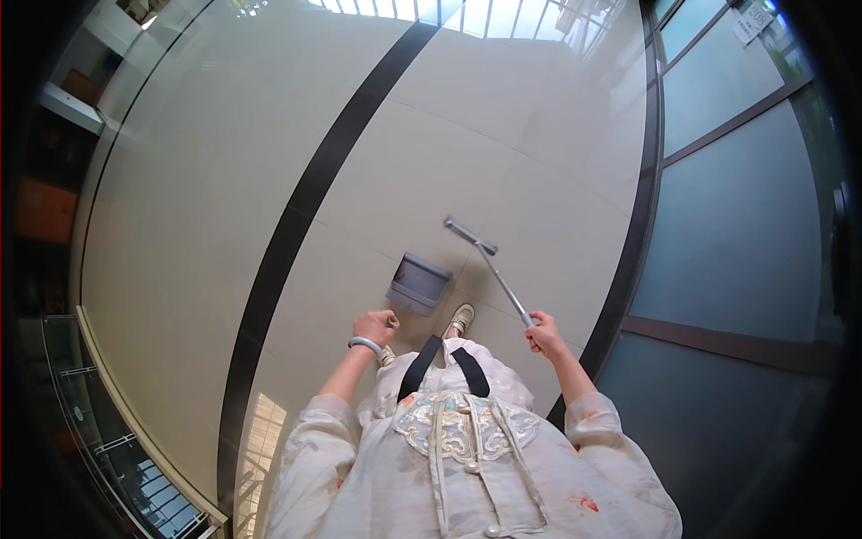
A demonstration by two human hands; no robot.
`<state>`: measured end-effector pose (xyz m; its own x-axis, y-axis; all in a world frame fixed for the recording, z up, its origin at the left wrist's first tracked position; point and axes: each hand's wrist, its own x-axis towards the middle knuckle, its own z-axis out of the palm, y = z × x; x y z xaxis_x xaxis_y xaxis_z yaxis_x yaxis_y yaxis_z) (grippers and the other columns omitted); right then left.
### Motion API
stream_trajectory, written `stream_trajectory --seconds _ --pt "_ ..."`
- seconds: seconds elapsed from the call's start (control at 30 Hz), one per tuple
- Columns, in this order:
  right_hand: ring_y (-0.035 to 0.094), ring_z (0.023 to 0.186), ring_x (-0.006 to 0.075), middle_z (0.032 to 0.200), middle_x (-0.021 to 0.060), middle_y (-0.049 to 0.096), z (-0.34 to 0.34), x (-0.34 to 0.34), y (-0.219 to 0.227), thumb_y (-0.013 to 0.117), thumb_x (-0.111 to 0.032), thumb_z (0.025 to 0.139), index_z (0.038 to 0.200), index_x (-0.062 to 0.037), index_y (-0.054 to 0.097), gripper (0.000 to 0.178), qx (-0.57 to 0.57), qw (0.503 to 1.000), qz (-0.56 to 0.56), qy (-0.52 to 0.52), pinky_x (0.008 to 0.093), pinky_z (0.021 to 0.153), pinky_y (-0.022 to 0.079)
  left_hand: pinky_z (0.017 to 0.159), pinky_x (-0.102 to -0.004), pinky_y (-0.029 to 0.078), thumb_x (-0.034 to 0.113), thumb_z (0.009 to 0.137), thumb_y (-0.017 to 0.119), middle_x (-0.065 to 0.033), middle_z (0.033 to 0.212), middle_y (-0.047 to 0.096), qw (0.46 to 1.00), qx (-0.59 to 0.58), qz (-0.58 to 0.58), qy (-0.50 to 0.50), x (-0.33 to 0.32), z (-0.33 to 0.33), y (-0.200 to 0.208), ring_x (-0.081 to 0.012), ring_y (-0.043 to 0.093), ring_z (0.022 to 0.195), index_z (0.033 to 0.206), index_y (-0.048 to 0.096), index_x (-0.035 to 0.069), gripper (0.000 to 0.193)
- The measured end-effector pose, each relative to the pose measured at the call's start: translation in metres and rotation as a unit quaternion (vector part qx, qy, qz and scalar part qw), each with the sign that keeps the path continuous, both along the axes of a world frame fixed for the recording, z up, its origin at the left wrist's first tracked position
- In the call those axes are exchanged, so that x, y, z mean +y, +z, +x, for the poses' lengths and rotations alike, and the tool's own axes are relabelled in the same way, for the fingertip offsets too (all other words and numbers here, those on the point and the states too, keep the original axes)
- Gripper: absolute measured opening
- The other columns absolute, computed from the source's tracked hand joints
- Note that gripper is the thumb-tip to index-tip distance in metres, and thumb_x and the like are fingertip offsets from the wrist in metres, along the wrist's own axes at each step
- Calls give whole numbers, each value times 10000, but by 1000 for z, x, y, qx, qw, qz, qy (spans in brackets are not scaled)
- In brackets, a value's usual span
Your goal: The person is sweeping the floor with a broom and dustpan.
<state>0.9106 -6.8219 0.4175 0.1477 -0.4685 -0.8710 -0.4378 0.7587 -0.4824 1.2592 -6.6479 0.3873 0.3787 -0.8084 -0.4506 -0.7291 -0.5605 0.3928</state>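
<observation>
My left hand (373, 328) is closed around the upright handle of a grey dustpan (419, 280), seen end-on from above. The pan stands on the floor just beyond my feet, its open side facing away from me. To the right, my right hand (544, 334) grips the end of a long-handled broom (505, 280). Its grey handle slants forward and left to a narrow grey head (470, 235), which lies beyond the dustpan and apart from it. Bristles under the head cannot be made out.
Pale, glossy tiles (503, 171) cover the floor, crossed by a dark stripe (310, 180) left of the dustpan. Frosted glass panels (727, 234) in dark frames line the right side. A glass railing (117, 422) curves along the lower left. My shoe (461, 318) is close to the dustpan.
</observation>
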Motion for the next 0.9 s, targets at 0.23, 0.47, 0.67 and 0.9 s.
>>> stream_trajectory --seconds 0.23,0.47,0.67,0.9 --pt "544 464 197 652 127 543 15 -102 -56 475 61 711 1087 -25 465 386 114 983 -135 50 333 339 396 661 -370 491 321 741 640 -58 771 656 998 30 50 32 -58 -35 0 -252 624 743 834 663 214 143" --pt "584 510 261 714 171 571 -3 -60 -63 523 51 698 1048 -28 478 363 175 925 -105 321 365 377 446 705 -385 490 299 750 619 -72 837 656 996 43 82 20 -87 -62 -6 -264 623 805 854 653 217 136" --pt "430 404 130 607 103 497 -65 -71 21 527 97 663 1164 -8 454 517 38 991 69 108 268 329 291 681 -391 486 302 754 629 -83 817 653 997 32 68 2 -101 -58 -11 -280 614 787 837 651 193 139" --pt "455 398 135 585 82 506 -40 -64 -2 494 52 679 1143 -5 466 468 60 995 -80 2 283 316 317 678 -396 488 335 743 628 -83 785 652 998 49 37 -16 -114 -42 -4 -275 623 772 814 653 214 142"
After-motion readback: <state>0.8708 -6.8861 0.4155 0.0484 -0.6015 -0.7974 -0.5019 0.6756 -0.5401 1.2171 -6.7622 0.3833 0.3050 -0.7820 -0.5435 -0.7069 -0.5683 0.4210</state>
